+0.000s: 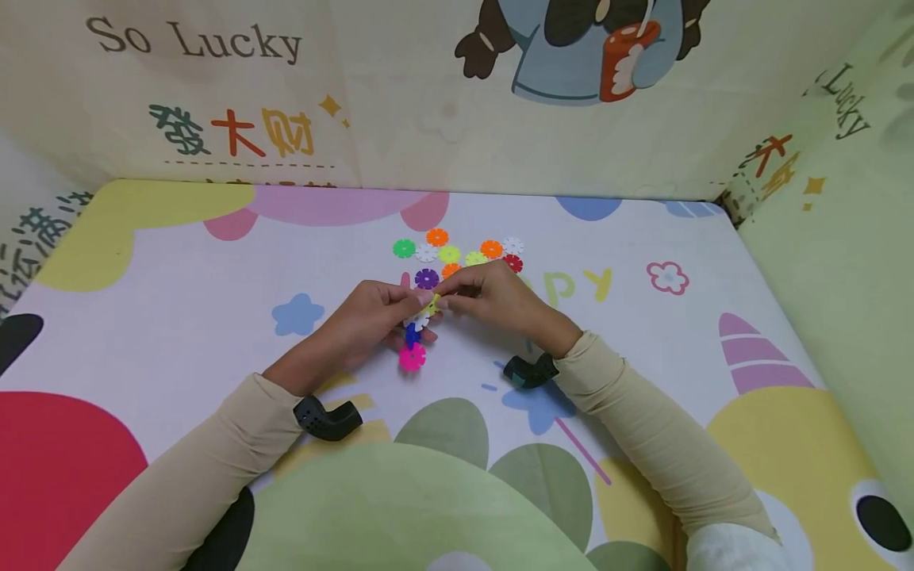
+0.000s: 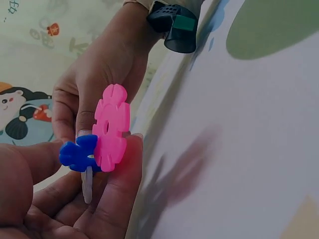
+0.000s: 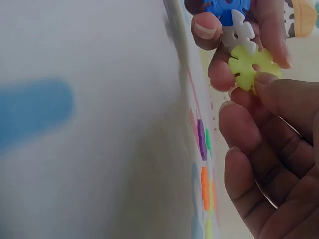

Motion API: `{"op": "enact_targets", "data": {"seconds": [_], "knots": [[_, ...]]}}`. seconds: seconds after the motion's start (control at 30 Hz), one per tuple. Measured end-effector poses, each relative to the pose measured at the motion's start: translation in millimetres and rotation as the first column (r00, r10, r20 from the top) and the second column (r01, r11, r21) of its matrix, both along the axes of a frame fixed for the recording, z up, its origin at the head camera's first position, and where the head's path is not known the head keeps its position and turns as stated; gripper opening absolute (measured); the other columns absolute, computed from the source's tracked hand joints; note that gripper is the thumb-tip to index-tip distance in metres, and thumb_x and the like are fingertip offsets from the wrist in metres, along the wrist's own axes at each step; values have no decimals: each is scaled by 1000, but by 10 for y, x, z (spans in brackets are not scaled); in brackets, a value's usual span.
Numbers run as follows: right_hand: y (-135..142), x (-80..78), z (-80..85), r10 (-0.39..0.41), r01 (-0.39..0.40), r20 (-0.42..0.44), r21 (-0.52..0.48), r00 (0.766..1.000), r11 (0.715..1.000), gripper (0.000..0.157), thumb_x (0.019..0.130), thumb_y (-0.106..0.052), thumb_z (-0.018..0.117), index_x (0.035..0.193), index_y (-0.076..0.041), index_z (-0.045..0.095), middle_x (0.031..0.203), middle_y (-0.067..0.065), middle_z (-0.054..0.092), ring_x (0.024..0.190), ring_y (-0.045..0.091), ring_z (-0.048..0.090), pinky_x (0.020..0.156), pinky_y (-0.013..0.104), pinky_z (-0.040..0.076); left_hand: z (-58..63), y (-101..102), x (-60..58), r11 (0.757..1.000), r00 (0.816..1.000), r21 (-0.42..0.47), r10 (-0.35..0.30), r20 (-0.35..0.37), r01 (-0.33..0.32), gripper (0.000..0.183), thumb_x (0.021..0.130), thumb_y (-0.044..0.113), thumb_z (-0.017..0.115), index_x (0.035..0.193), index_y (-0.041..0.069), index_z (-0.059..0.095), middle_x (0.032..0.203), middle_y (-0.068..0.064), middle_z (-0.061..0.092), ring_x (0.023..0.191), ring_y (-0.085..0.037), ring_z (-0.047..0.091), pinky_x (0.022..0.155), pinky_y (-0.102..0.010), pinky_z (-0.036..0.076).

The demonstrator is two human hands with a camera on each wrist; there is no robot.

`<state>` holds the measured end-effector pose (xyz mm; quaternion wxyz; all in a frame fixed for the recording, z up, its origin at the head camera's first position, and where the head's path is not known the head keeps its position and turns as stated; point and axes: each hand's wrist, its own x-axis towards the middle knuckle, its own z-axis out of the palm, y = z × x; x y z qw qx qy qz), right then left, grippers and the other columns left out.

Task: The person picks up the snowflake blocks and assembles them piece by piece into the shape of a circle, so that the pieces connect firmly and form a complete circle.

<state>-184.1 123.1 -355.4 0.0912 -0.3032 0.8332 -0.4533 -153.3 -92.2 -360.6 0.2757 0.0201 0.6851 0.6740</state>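
Both hands meet over the table around a short chain of linked plastic snowflake discs. The left hand (image 1: 371, 316) holds the chain between thumb and fingers. At its near end is a pink disc (image 2: 112, 127), slotted crosswise into a blue disc (image 2: 79, 153). A white disc (image 3: 241, 33) comes after the blue one, followed by a yellow disc (image 3: 247, 67) at the far end. The right hand (image 1: 496, 299) pinches that yellow disc between thumb and index finger. In the right wrist view its other fingers are bent below the disc.
Several loose discs lie just beyond the hands, among them a purple disc (image 1: 427, 278), a green disc (image 1: 404, 248), an orange disc (image 1: 438, 237) and a red disc (image 1: 513, 263). A printed cloth wall (image 1: 400, 103) rises at the table's back edge.
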Motion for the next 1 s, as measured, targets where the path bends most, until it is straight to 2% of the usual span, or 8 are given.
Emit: {"op": "enact_targets", "data": {"seconds": [0.17, 0.37, 0.57, 0.83, 1.0], "knots": [[-10, 0, -3, -21, 22, -22, 33, 1000, 999, 15, 86, -7, 75, 100, -5, 76, 84, -2, 71, 68, 14, 61, 63, 27, 54, 2, -2, -5, 999, 1000, -32, -13, -2, 13, 33, 99, 24, 60, 116, -3, 67, 93, -18, 72, 82, -27, 72, 59, -30, 56], [18, -16, 8, -43, 43, -3, 42, 999, 998, 13, 87, -8, 74, 100, -8, 77, 85, -2, 72, 68, 14, 61, 61, 28, 53, 2, -2, -16, 999, 1000, -45, -7, 20, 8, 32, 100, 25, 59, 113, -2, 69, 90, -18, 72, 82, -27, 72, 60, -30, 57], [70, -58, 33, -80, 84, -65, 51, 995, 995, 11, 88, -10, 74, 98, -6, 77, 87, -1, 72, 70, 12, 62, 66, 27, 54, 27, -4, -2, 999, 1000, -34, -12, 18, 12, 31, 97, 21, 62, 116, -4, 68, 99, -16, 72, 80, -23, 72, 58, -30, 56], [165, -159, 2, -165, 176, -87, 133, 982, 975, 24, 90, -9, 70, 115, -6, 71, 104, 2, 68, 87, 16, 60, 73, 29, 52, 55, -1, 13, 999, 999, -48, -19, 40, 21, 35, 97, 22, 63, 121, -3, 65, 107, -13, 71, 81, -20, 72, 61, -29, 56], [239, -208, 12, -240, 253, -95, 181, 966, 950, 30, 91, -13, 71, 120, -9, 69, 111, 2, 67, 89, 19, 56, 70, 31, 51, 57, 1, 9, 998, 998, -52, -21, 51, 23, 34, 97, 22, 63, 121, -2, 65, 108, -12, 71, 82, -20, 72, 61, -29, 56]]}}
